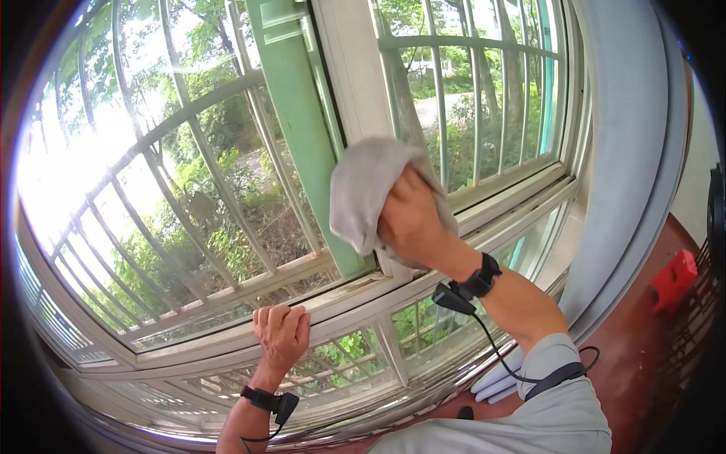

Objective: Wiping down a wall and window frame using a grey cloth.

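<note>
My right hand point(414, 218) grips a grey cloth point(363, 187), which drapes over the fingers. Cloth and hand are in front of the lower part of the white upright window frame point(360, 74), between two panes; whether the cloth presses on the frame or the glass is hard to tell. Lower and to the left, my left hand point(282, 335) holds onto the white horizontal window rail point(346, 309), its fingers curled over the top edge. The large left window pane point(215, 187) rises beyond that hand. Both wrists wear black straps with small cabled devices.
Metal security bars point(193, 147) and a green post point(300, 125) stand outside the glass. A pale blue curtain point(618, 142) hangs at the right. On the red-brown floor point(624, 363) side, a red plastic object point(675, 281) is visible. A shiny metal rail point(340, 417) runs below the window.
</note>
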`<state>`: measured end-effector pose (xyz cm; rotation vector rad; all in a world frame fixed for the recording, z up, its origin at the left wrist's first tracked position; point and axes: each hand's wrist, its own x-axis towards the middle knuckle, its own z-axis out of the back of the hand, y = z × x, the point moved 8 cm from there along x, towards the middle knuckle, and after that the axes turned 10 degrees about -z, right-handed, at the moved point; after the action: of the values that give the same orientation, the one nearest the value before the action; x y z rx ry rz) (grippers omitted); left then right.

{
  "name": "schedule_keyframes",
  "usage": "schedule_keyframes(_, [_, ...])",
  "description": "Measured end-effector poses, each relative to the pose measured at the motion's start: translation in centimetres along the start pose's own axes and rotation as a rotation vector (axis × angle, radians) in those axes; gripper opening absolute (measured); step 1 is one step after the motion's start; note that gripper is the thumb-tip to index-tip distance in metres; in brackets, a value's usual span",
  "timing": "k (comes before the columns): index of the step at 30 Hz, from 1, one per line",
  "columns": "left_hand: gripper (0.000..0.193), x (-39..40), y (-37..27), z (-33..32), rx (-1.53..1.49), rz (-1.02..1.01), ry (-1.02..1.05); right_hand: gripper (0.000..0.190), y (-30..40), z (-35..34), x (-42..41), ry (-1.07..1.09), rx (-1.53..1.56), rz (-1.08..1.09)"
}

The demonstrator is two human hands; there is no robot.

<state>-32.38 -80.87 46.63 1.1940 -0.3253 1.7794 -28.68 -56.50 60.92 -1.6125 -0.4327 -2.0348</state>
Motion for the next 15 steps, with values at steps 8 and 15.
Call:
schedule_keyframes(8, [0.021,0.1,0.0,-0.7,0.035,0.026,0.008,0.034,-4.9,0.6,4.5,-0.367,0.191,-0.201])
schedule_keyframes(15, [0.02,0.3,0.5,-0.4,0.057,0.037,0.006,0.043,-3.1,-2.1,-3.5,-0.032,-0.005,-0.058])
